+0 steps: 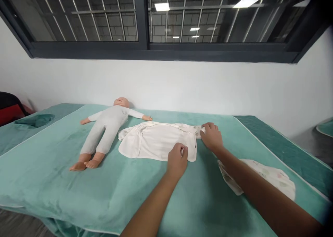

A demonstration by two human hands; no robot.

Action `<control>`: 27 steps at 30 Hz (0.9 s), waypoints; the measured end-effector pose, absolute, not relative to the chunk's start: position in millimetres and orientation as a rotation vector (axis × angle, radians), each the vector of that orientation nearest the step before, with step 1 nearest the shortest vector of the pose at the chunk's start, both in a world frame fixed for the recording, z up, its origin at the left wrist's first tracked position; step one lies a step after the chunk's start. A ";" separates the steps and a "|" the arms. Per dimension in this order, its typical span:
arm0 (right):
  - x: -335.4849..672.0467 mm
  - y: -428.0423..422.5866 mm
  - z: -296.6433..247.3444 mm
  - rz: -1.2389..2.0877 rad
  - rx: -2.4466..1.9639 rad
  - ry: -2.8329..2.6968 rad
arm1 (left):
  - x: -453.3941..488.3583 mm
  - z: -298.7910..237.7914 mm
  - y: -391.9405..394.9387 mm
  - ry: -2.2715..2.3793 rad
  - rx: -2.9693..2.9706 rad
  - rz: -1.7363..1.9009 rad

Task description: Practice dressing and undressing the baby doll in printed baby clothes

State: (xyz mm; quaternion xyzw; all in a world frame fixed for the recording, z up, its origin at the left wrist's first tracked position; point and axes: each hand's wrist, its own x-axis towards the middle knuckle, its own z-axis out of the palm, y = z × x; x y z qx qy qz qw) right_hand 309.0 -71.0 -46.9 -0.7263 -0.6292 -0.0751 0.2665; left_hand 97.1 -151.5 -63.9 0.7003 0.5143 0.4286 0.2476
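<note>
A white baby shirt (158, 141) lies spread on the green bedding, its plain side up, with small prints showing on the sleeves. My right hand (212, 138) is at the sleeve end on the right, thumb and fingers closed on the cloth. Over the shirt's lower right part is my left hand (178, 159), its fingers curled in a pinch; what lies between them is hidden. To the left of the shirt a baby doll (110, 122) in a pale bodysuit lies on its back, arms spread, one hand close to the shirt's upper edge.
Another white printed cloth (270, 176) lies crumpled, partly behind my right forearm. The green bedding (52, 167) reaches to a white wall (166, 86) below a dark-framed window (145, 49). A red and black object (10, 108) stands at the far left.
</note>
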 end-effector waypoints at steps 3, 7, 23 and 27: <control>319.4 -66.1 -64.7 -0.070 -2.030 -1.466 | 97.6 -63.0 -150.5 1.364 1.869 1.190; 344.6 -59.7 -78.3 0.042 -2.050 -1.323 | 98.6 -62.0 -150.1 1.371 1.835 1.171; 300.6 -83.4 -71.2 0.452 -1.581 -1.594 | 96.4 -65.7 -146.8 1.323 1.887 1.160; 280.4 -74.9 -67.3 0.418 -1.658 -1.679 | 99.4 -63.7 -148.5 1.324 1.996 1.061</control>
